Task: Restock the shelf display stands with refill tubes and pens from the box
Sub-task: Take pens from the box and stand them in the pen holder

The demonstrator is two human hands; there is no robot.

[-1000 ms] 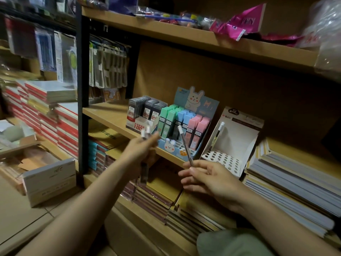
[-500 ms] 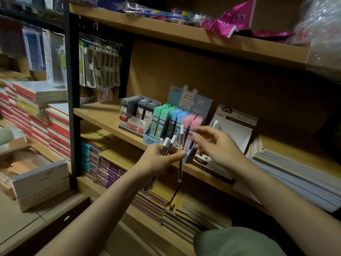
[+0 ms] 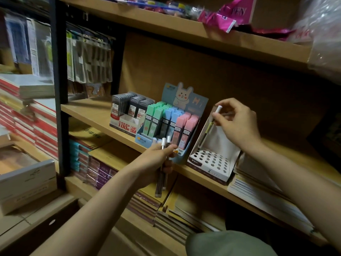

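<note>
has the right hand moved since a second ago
Yes. The right hand went up and right, from below the shelf edge to above the white holed pen stand, pinching a pen.

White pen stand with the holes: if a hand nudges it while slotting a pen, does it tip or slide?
The pen stand looks like thin card with one pen in it, so probably light and apt to slide. Its tall back panel may tip backward. It sits near the shelf edge, so push gently.

We see a wooden shelf carrying three display stands in a row along its front edge: a grey lead-refill stand, a rabbit-topped stand of pastel tubes and a white perforated pen stand. We find stacked notebooks at the shelf's right end.
</note>
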